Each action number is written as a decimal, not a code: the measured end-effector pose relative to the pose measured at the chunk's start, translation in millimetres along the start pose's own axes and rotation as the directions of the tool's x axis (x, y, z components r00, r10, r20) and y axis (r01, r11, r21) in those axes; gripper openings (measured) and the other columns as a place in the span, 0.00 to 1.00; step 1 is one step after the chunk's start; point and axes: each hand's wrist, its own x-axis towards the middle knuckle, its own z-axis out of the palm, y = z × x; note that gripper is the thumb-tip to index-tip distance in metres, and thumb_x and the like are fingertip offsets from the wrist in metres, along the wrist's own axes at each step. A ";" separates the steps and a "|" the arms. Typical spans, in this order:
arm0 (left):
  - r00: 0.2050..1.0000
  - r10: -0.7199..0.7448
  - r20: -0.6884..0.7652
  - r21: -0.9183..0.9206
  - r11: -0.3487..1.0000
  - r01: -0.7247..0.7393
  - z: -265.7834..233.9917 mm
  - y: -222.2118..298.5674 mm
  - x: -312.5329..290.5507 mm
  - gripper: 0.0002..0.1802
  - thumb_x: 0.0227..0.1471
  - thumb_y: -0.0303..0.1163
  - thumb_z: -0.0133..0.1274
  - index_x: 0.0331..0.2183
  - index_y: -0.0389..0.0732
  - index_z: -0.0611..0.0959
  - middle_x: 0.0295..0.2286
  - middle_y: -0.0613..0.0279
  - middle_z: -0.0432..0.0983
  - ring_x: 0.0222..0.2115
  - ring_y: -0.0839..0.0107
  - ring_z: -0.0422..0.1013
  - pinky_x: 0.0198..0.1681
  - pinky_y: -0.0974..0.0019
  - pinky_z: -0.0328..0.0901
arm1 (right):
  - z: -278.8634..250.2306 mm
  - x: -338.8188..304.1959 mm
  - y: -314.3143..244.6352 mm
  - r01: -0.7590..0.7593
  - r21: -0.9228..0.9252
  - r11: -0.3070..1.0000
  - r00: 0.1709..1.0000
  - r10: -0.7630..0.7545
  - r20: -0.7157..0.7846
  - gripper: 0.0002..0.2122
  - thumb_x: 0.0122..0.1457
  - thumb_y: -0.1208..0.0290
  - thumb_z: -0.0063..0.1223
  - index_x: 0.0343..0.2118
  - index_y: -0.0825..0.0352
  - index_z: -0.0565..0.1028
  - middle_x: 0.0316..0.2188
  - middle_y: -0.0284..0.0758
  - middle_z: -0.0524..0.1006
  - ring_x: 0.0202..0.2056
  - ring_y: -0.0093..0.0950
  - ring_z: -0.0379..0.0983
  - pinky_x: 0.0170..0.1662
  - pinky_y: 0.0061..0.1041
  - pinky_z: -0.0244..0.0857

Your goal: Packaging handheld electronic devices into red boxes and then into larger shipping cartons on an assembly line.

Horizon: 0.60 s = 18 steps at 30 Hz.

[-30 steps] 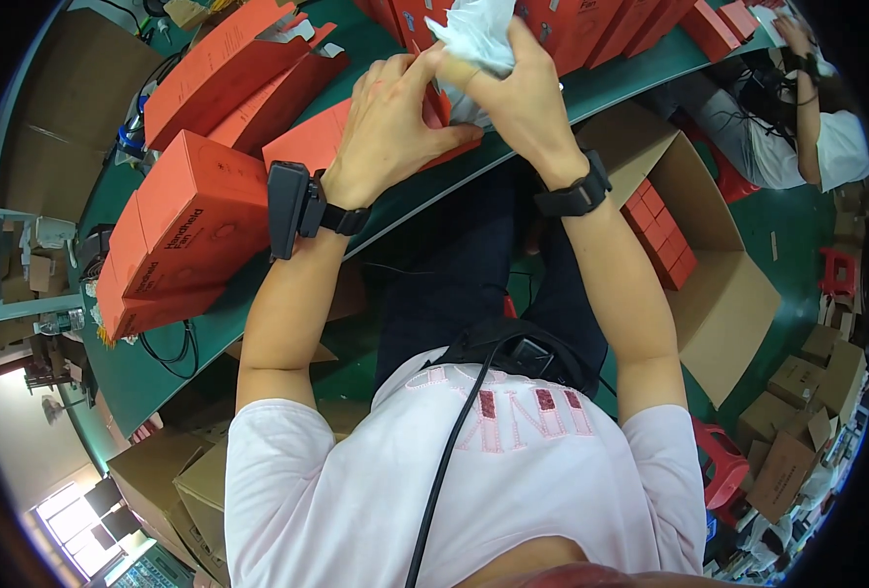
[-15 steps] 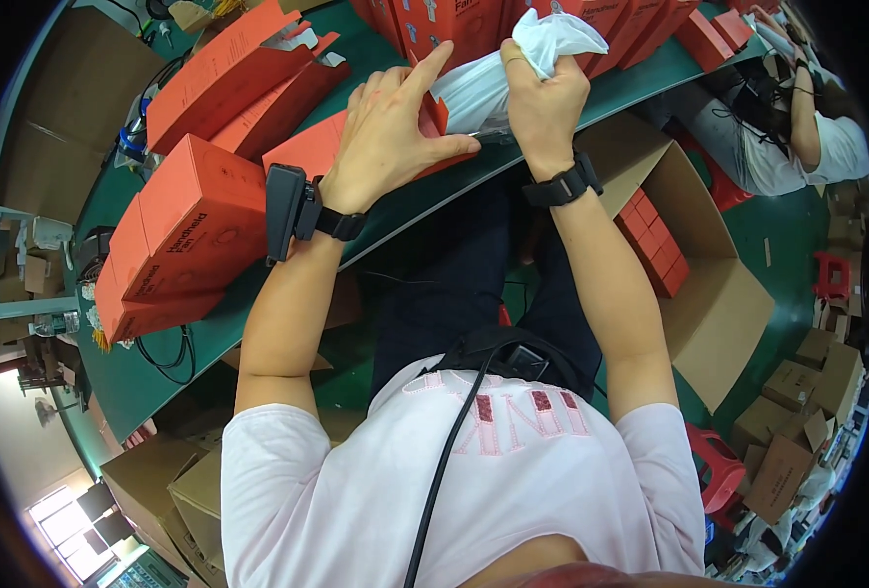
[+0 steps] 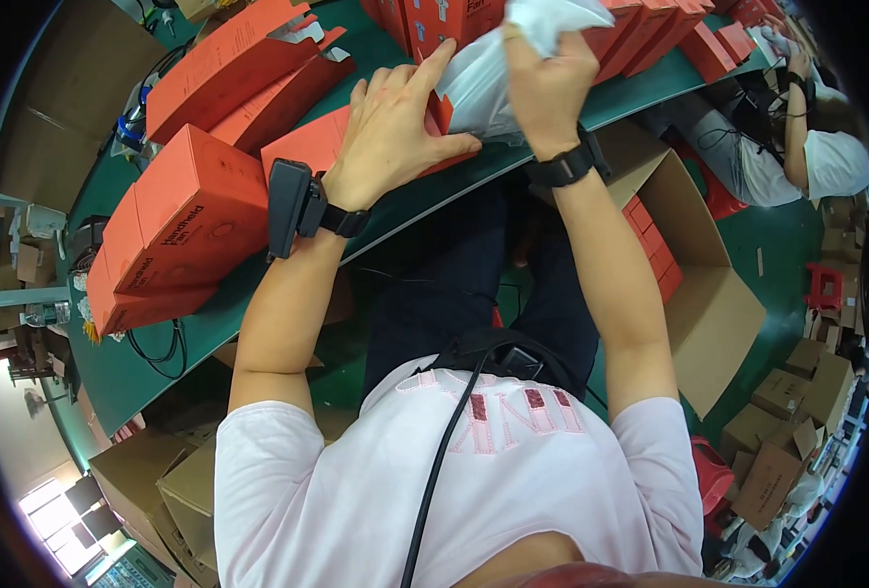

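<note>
Left hand (image 3: 392, 127) spread on orange box (image 3: 302, 140), right hand (image 3: 552, 93) is clutching white bag (image 3: 478, 90) by bench edge (image 3: 650, 92); tugging could tear it.

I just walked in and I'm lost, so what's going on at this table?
A person's left hand rests on an orange box lying on the green table. The right hand grips a white wrapping, which reaches to the end of that box; whether it's going in or out, this moment doesn't show. More orange boxes are around the left hand, and an open carton below holds small orange boxes.
</note>
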 end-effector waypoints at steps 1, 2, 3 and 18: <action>1.000 0.002 -0.002 0.021 1.000 -0.002 0.8 0.4 -0.6 0.59 0.34 0.52 0.72 0.65 0.47 0.64 0.44 0.45 0.75 0.49 0.48 0.68 0.56 0.42 0.58 | -3.4 -1.8 1.9 0.053 -0.034 0.998 0.998 -0.054 -0.043 0.09 0.51 0.74 0.65 0.32 0.73 0.78 0.27 0.38 0.81 0.27 0.27 0.78 0.32 0.27 0.70; 1.000 0.001 -0.004 0.045 0.999 -0.001 0.7 -0.8 -1.4 0.59 0.34 0.52 0.72 0.65 0.47 0.63 0.44 0.45 0.75 0.49 0.47 0.68 0.56 0.40 0.57 | -5.0 -6.9 -1.6 0.103 -0.066 0.992 0.991 -0.108 -0.083 0.09 0.51 0.75 0.64 0.33 0.73 0.78 0.28 0.38 0.82 0.27 0.27 0.77 0.33 0.27 0.70; 1.000 -0.006 -0.009 0.046 0.999 0.007 1.1 -2.6 -1.4 0.59 0.34 0.52 0.72 0.65 0.47 0.63 0.44 0.45 0.75 0.49 0.47 0.68 0.56 0.40 0.57 | -5.5 -16.0 -5.8 0.256 -0.148 0.955 0.961 -0.268 -0.064 0.10 0.50 0.75 0.65 0.34 0.73 0.79 0.30 0.39 0.82 0.29 0.30 0.79 0.36 0.27 0.71; 0.960 0.183 -0.213 -0.046 0.979 -0.197 -14.8 17.2 -3.4 0.63 0.33 0.43 0.75 0.67 0.46 0.58 0.56 0.46 0.67 0.57 0.48 0.63 0.64 0.53 0.55 | -77.2 12.3 -65.9 0.036 0.355 0.934 0.904 0.120 -0.409 0.13 0.63 0.67 0.50 0.34 0.74 0.79 0.32 0.35 0.80 0.33 0.28 0.77 0.40 0.27 0.69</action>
